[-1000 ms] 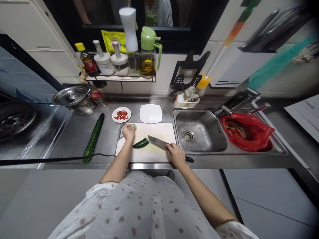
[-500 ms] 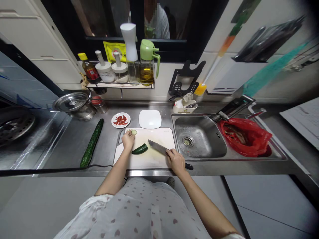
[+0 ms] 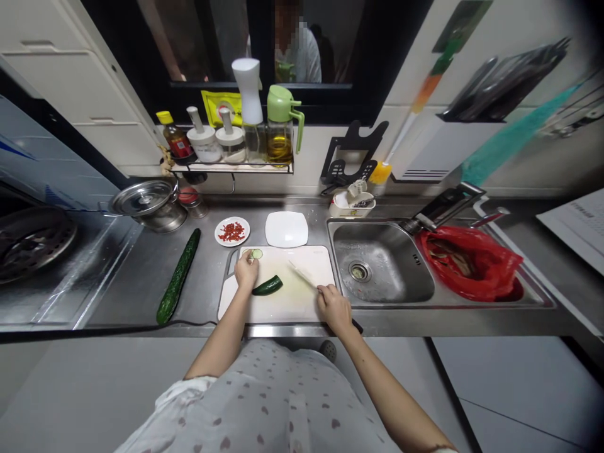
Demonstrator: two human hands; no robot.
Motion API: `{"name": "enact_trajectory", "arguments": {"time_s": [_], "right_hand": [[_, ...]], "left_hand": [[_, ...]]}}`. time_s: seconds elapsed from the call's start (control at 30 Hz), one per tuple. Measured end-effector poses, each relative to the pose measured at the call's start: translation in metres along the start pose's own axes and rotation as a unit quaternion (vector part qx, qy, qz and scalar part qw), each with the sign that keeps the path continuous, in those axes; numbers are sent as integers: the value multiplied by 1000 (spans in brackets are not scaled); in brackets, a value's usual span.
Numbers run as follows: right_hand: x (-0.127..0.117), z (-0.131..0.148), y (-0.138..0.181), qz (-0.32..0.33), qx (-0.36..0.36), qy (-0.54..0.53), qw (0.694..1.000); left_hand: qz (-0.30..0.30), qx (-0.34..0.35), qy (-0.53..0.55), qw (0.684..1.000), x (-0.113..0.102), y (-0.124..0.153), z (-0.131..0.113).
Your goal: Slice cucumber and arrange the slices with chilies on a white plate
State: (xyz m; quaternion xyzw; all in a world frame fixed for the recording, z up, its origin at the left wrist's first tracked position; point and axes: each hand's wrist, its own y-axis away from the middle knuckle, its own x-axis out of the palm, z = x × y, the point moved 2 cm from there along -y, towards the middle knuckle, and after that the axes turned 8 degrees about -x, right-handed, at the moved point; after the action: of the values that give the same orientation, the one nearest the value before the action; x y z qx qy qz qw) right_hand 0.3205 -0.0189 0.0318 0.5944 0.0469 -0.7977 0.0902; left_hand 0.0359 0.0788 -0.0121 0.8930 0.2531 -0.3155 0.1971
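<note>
A white cutting board (image 3: 302, 302) lies on the steel counter in front of me. On it rests a short piece of cucumber (image 3: 267, 286), and a thin cucumber slice (image 3: 257, 253) sits near the board's far left corner. My left hand (image 3: 246, 272) rests on the board just left of the cucumber piece, fingers curled, below the slice. My right hand (image 3: 334, 307) grips the handle of a knife (image 3: 303, 275), whose blade points up-left over the board, edge-on and thin in view.
A whole cucumber (image 3: 178, 277) lies left of the board over a black cable (image 3: 117, 327). Behind the board are a small dish of chopped red chilli (image 3: 231, 231) and a white plate (image 3: 286, 229). The sink (image 3: 377, 267) and a red bag (image 3: 472, 264) are on the right. A lidded pot (image 3: 148, 202) stands far left.
The knife blade has turned from lying flat to edge-on in my right hand. My left hand drew back a little from the slice toward the cucumber piece. The camera tilted slightly.
</note>
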Motion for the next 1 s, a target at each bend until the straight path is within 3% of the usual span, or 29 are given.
{"name": "enact_trajectory", "arguments": {"time_s": [0.13,0.3,0.57,0.67,0.83,1.0], "right_hand": [[1,-1,-8,-13,46,-88,995],[-3,6,-23,26,32,-160,986],[-18,47,-35,147,-22,-79,986],[-21,57,-35,165,-35,-49,984],[-23,63,-33,183,-45,-28,982],[-22,62,-31,191,-46,-17,980]], "left_hand": [[-8,36,11,999,-8,20,1],[39,157,9,987,-11,52,9],[102,271,-42,956,-10,78,14],[104,278,-34,954,-8,82,14],[83,231,-68,967,-4,83,11],[111,236,-105,960,-6,86,9]]}}
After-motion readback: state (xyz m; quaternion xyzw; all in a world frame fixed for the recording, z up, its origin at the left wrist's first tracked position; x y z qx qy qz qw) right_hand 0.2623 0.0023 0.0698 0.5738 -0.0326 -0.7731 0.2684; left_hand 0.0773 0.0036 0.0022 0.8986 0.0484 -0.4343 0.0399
